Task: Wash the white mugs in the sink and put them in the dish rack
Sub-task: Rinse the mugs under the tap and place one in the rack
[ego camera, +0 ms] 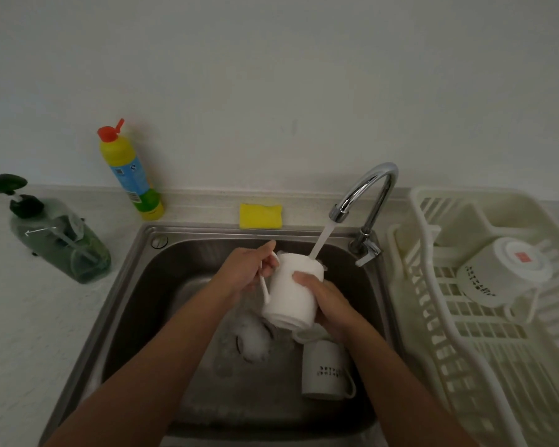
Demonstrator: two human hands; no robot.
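Note:
A white mug [289, 293] hangs over the steel sink [133, 285], tilted with its mouth toward the running water from the tap [368, 195]. My left hand [249, 269] grips its handle. My right hand [329, 301] wraps the mug's right side. Below them a second white mug [326, 369] with dark lettering lies on its side in the basin. A third white mug [501, 272] rests upside down in the cream dish rack [465, 366] on the right.
A yellow sponge [260, 216] sits on the sink's back ledge. A yellow-green bottle with a red cap [129, 175] stands at the back left, and a green pump dispenser [58, 237] stands on the left counter. Foam lies around the drain [249, 345].

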